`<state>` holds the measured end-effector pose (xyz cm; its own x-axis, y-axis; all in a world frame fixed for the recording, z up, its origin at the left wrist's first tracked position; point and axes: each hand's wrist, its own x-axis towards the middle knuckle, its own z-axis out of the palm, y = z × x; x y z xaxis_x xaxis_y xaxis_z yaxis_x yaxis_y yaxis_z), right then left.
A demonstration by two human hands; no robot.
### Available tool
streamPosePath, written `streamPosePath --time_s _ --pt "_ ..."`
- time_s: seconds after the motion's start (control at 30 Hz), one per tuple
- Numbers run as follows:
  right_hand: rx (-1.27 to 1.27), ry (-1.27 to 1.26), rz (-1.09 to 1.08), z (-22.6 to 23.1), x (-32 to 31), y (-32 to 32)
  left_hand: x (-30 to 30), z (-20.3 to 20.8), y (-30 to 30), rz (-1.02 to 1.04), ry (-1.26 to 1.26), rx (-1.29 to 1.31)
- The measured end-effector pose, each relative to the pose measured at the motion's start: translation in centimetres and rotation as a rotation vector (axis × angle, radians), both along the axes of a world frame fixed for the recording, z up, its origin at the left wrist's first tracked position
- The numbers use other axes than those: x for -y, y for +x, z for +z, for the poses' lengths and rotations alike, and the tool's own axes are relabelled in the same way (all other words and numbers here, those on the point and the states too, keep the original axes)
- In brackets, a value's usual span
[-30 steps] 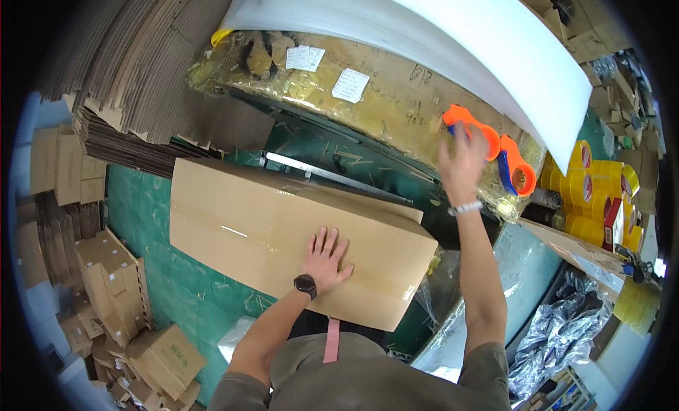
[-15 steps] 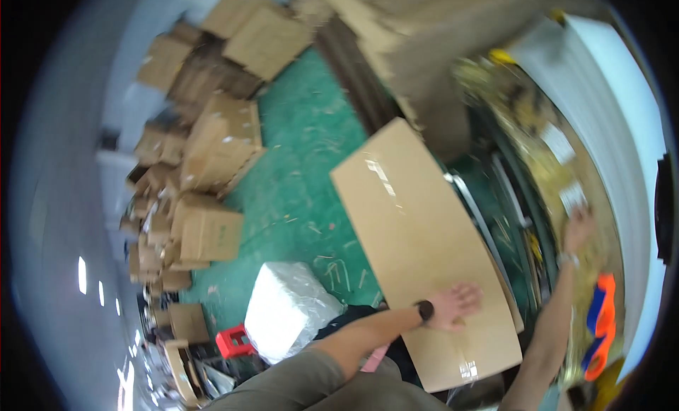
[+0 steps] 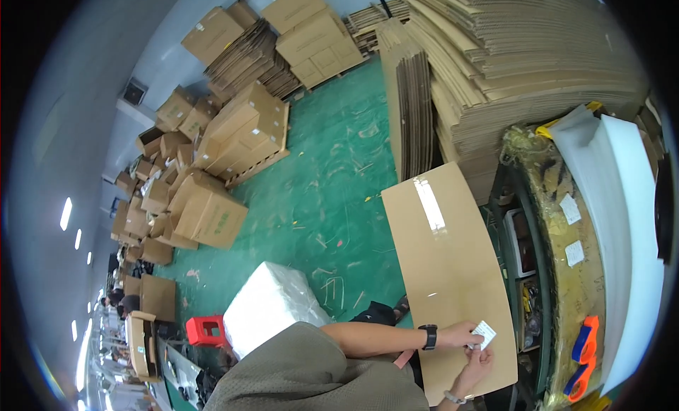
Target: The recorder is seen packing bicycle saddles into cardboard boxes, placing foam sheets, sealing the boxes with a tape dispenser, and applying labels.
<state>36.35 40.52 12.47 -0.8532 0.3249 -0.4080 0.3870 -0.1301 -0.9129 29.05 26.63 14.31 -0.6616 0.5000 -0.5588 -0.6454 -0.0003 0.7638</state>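
Note:
A long closed cardboard box [image 3: 453, 269] lies in front of me, with clear shiny tape across its far end. Over its near part I hold a small white printed label [image 3: 485, 334]. My left hand [image 3: 457, 335], with a dark watch at the wrist, pinches the label from the left. From below, my right hand [image 3: 477, 367], with a bracelet at the wrist, has its fingertips closed at the label's lower edge.
On the bench [image 3: 548, 291] to the right are white labels [image 3: 574, 253], an orange and blue tape dispenser [image 3: 583, 358] and white foam sheets [image 3: 622, 220]. Flat cardboard stacks [image 3: 523, 57] rise beyond. A white wrapped bundle [image 3: 272, 305] and red stool [image 3: 205, 331] stand left.
My right hand has come back from the labels on the bench to the box. My left hand, flat on the box before, now pinches a label with it. The view has shifted.

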Motion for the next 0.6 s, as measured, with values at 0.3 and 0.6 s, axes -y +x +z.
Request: streamPosePath --time_s 0.3,0.6 --pt "-0.021 -0.52 -0.263 7.0 4.6 1.4 3.0 3.5 1.5 0.059 0.074 0.043" --pt "-0.028 -0.356 -0.173 5.2 3.9 1.5 4.5 7.3 1.5 0.019 -0.493 -1.058"
